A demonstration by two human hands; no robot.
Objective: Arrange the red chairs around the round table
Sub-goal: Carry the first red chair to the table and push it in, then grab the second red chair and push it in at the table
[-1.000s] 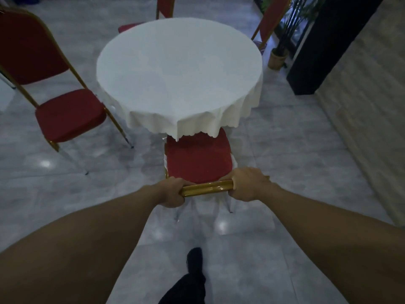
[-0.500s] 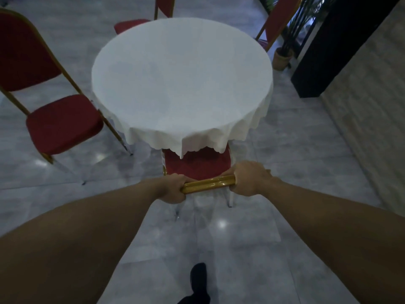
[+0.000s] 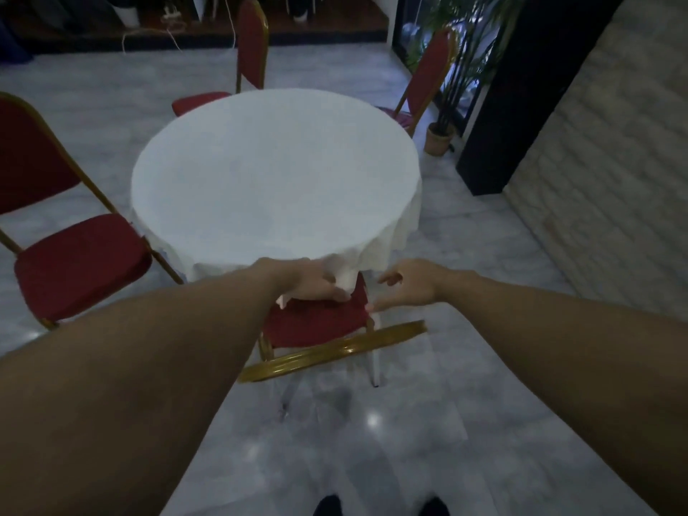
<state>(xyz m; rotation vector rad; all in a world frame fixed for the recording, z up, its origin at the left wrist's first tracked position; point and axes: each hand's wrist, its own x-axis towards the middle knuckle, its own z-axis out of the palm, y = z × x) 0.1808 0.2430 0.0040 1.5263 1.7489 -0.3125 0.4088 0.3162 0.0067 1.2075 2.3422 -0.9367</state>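
Observation:
The round table (image 3: 275, 173) wears a white cloth. The near red chair (image 3: 316, 324) is tucked under its front edge, its gold back rail (image 3: 335, 351) below my hands and untouched. My left hand (image 3: 312, 284) pinches the hanging tablecloth hem above the seat. To its right, my right hand (image 3: 405, 288) hovers with fingers spread, holding nothing. Another red chair (image 3: 82, 262) stands at the table's left. A third chair (image 3: 253, 46) is at the far side and a fourth (image 3: 428, 76) at the far right.
A potted plant (image 3: 439, 137) and a dark pillar (image 3: 521, 106) stand at the right, beside a pale brick wall (image 3: 614, 180). A dark raised platform (image 3: 186, 27) runs along the back. My shoes (image 3: 327, 506) show at the bottom on the grey tiled floor.
Both hands have let go of the chair's gold back rail and moved forward to the table edge. The left hand has taken the cloth hem; the right has opened. The view has tilted up.

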